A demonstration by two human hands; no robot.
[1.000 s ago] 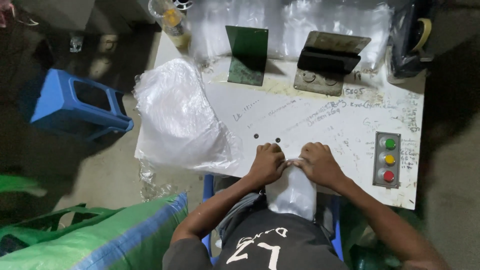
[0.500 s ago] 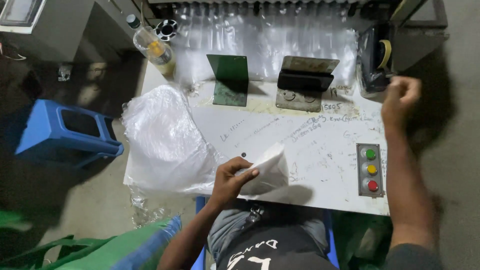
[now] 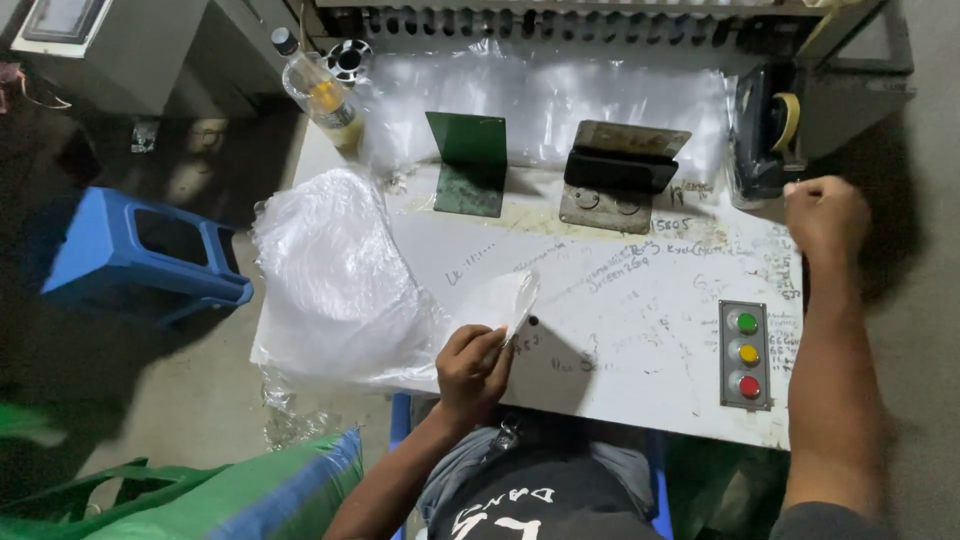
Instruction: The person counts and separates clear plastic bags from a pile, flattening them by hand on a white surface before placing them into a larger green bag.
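My left hand (image 3: 472,365) pinches the lower corner of a small clear plastic bag (image 3: 507,298) and holds it tilted up above the white scribbled worktable (image 3: 620,300). My right hand (image 3: 825,215) is a closed fist at the table's right back edge, just below and beside a black tape dispenser (image 3: 765,130) with a yellowish roll. Whether a strip of tape is between its fingers cannot be made out.
A heap of clear plastic bags (image 3: 330,270) covers the table's left side. A green angled plate (image 3: 468,165) and a black metal fixture (image 3: 620,172) stand at the back. A panel with three coloured buttons (image 3: 745,355) sits at right. Bottle (image 3: 320,95), blue stool (image 3: 140,255), green sack (image 3: 200,500).
Both hands were together on the bag at the front edge. My right hand went out to the tape dispenser, while my left hand lifted the bag onto the table.
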